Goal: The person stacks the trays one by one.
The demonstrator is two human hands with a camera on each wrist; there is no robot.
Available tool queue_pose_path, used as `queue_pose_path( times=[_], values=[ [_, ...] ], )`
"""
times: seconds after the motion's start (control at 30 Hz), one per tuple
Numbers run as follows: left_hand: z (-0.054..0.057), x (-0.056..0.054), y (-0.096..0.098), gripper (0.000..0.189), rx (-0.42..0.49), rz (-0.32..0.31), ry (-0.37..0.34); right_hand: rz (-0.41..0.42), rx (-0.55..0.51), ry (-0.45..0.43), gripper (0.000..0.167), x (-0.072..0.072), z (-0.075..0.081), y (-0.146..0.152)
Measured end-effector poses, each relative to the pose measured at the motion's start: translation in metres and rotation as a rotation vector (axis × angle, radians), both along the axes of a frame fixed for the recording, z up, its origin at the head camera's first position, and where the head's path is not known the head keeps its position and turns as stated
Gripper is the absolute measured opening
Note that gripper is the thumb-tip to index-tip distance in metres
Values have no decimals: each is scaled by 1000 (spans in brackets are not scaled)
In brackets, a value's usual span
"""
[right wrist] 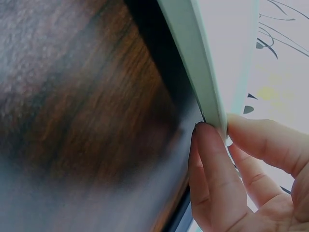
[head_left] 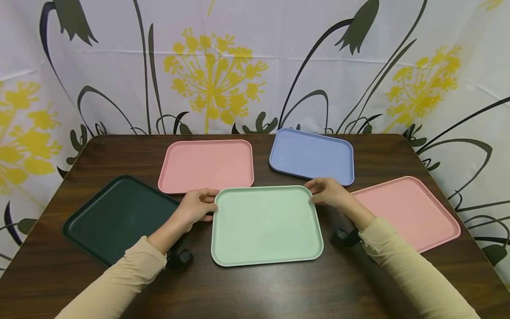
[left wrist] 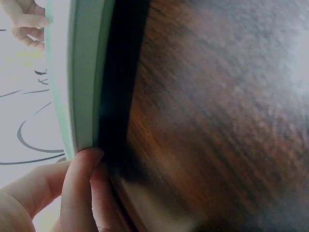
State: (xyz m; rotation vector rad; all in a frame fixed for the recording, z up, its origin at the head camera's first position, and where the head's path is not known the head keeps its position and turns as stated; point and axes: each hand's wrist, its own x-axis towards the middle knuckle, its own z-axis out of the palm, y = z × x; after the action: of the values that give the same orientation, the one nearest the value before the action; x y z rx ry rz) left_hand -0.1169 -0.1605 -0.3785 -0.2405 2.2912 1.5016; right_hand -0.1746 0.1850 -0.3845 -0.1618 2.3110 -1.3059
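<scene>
Sleeves (head_left: 119, 274) at near side; left hand (head_left: 198, 204) and right hand (head_left: 328, 193) pinch mint tray (head_left: 267, 226) by far corners, fingers nearly closed. Mint tray over middle of worktop (head_left: 263, 292), between dark tray (head_left: 119, 217) and right pink tray (head_left: 406, 212). Step looks like positioning; next move likely needs level handling.

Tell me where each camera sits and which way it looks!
Head: worn on the head, facing forward and down at a pale-green, rectangular, plastic-looking tray; left hand, right hand and beige cloth sleeves show.
Left wrist: on that wrist, facing the tray's edge and dark-brown, wooden-looking table; left hand shows, with right hand top left.
Right wrist: on that wrist, facing the tray's edge and table; right hand shows.
Both wrist views share tray and table.
</scene>
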Motion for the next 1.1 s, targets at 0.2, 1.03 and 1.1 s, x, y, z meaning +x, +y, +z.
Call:
queue_pose_path(
  times=[0.2, 1.03, 1.1],
  values=[
    [2, 0, 0, 47, -10, -9, 10, -4, -5, 17, 43, -1, -3, -2],
    [-1, -4, -1, 49, -47, -9, -10, -13, -15, 31, 46, -3, -8, -6],
    [-1, -5, -1, 50, -44, -4, -12, -13, -2, 44, 48, -4, -9, -7]
  ],
)
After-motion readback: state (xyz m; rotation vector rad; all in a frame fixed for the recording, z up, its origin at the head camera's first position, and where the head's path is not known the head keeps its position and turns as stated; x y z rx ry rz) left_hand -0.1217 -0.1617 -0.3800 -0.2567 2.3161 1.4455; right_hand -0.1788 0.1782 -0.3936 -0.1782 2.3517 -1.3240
